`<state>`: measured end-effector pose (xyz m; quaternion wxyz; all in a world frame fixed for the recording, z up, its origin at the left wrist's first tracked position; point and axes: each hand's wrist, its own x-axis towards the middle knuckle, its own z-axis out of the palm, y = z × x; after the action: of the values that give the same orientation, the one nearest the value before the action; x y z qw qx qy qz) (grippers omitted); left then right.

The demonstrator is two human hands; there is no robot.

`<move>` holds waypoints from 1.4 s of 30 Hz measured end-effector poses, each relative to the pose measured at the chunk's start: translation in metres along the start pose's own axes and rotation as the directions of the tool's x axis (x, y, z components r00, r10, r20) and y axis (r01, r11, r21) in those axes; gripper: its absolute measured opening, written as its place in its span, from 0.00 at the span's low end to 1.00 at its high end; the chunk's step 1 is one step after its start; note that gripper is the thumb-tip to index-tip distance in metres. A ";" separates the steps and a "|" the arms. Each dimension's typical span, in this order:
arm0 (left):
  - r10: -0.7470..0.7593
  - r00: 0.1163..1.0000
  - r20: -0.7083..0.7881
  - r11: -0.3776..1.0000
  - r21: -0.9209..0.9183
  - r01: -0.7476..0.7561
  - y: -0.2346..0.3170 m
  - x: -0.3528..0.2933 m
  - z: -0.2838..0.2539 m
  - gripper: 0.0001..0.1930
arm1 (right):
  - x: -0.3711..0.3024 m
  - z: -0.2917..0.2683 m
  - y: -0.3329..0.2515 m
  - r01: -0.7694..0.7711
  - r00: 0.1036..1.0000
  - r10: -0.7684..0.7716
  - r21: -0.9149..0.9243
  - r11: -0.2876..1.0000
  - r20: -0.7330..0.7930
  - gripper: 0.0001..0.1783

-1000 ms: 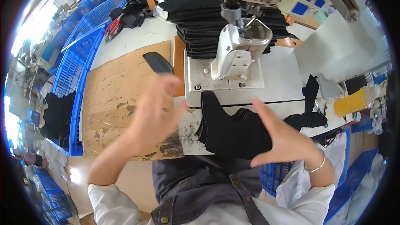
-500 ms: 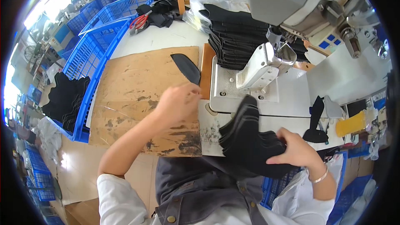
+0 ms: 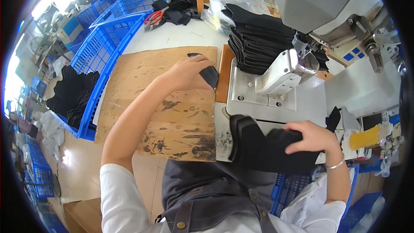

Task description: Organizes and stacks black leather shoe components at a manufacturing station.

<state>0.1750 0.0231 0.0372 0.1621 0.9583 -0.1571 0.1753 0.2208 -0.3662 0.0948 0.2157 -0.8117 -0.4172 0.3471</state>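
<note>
My left hand (image 3: 191,73) is over a small curved black fabric piece (image 3: 210,77) on the cardboard sheet (image 3: 142,90). Its fingers and thumb close on the piece, whose two ends show past the hand. At the right, my right hand (image 3: 312,137) grips a stack of black cut fabric pieces (image 3: 269,149), thumb on top and fingers at the far edge. This stack rests at the near table edge, in front of the sewing machine (image 3: 278,75).
A tall pile of black fabric pieces (image 3: 256,39) lies behind the machine arm. Blue crates (image 3: 97,56) line the left, one holding black pieces (image 3: 73,97). Red-handled scissors (image 3: 155,16) lie at the back. A yellow container (image 3: 364,140) stands at the right.
My left hand has moved away from me onto the small black piece and closed on it. The stack under my right hand has swung lower and flatter to the right.
</note>
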 end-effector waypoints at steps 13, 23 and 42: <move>-0.306 0.947 -0.098 0.950 -0.096 0.297 0.017 -0.008 -0.003 0.09 | -0.013 0.034 -0.020 0.156 0.782 -0.317 -0.323 0.933 -0.537 0.23; -0.039 0.951 0.305 0.091 -0.947 0.308 0.155 -0.010 -0.049 0.15 | 0.007 0.032 -0.043 0.437 0.899 -0.287 0.638 0.634 -0.331 0.20; -0.008 0.793 0.609 0.795 -0.478 0.375 0.200 0.002 0.024 0.20 | -0.035 0.051 -0.002 -0.004 0.966 0.079 0.294 0.956 -0.246 0.18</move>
<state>0.1117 -0.1655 0.0676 0.4062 0.8809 -0.1410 -0.1980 0.1680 -0.3909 0.0756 0.3773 -0.8176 -0.3131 0.3019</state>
